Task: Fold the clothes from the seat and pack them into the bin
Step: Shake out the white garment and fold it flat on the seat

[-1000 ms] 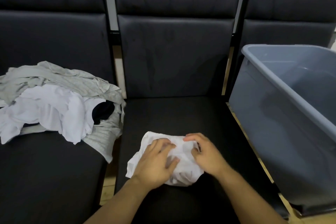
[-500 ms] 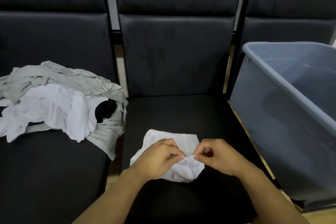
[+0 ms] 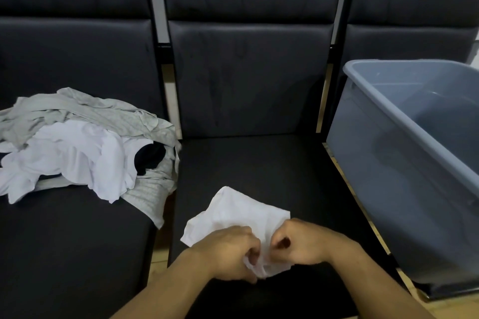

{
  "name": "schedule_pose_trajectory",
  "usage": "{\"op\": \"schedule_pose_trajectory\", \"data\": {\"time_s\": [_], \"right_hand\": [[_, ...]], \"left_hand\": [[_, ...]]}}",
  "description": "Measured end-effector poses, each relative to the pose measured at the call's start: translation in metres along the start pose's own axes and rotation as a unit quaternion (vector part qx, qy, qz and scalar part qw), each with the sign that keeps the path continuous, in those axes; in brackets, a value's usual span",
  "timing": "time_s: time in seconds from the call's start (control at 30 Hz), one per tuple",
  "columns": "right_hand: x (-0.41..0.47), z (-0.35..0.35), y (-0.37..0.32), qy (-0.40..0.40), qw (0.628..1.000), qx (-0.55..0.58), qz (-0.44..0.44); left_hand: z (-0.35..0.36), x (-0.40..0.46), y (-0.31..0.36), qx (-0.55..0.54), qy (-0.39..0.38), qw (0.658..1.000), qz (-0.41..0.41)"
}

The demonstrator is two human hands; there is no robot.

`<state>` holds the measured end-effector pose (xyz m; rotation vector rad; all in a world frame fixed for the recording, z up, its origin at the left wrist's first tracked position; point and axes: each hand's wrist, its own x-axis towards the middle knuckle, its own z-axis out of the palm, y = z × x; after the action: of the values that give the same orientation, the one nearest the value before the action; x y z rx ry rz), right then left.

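Since 0.5 s ago both hands pulled nearer the seat's front edge and closed tighter on the cloth; since 1 s ago they went from lying flat on it to pinching it. White garment's near edge now bunched up betw. the hands, far part spread flatter.

Left hand (image 3: 228, 254): fingers curled, gripping the near edge of the small white garment (image 3: 241, 215). Right hand (image 3: 300, 243): fist-like, fingers curled in, pinching the same edge just beside the left. Knuckles of the two hands close, narrow gap w/ cloth showing in it. Can't tell garment type, crumpled, partly folded.

Garment lies on the middle seat (image 3: 259, 168), toward front edge, far corner pointing up-left. Black seat, padded backrest behind.

Left seat (image 3: 64, 254): pile of unfolded clothes (image 3: 85, 147) at its rear right. Grey garment (image 3: 108, 114) at back and underneath, its corner hanging over the seat edge into the gap betw. seats. White garment on top (image 3: 77, 158). Black item (image 3: 150, 158) peeking out at pile's right side.

Grey plastic bin (image 3: 388, 163) on the right seat, just beside the middle seat, well apart from the hands. Visible inside shows only bare wall and floor. Wood-colored floor strip below bin at bottom right.
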<state>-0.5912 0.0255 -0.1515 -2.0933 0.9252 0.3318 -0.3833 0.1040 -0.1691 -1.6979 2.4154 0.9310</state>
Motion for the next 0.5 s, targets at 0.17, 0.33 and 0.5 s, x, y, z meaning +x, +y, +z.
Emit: {"op": "schedule_pose_trajectory", "data": {"time_s": [0.17, 0.33, 0.5], "right_hand": [[0.019, 0.012, 0.004, 0.236, 0.966, -0.088, -0.054], [0.028, 0.021, -0.008, 0.191, 0.969, -0.146, -0.051], [0.019, 0.018, -0.026, 0.16, 0.98, -0.121, 0.012]], "left_hand": [[0.003, 0.002, 0.002, 0.07, 0.093, 0.99, 0.081], [-0.007, 0.0, -0.009, 0.086, 0.089, 0.992, 0.038], [-0.025, -0.005, -0.013, 0.106, 0.086, 0.984, -0.111]]}}
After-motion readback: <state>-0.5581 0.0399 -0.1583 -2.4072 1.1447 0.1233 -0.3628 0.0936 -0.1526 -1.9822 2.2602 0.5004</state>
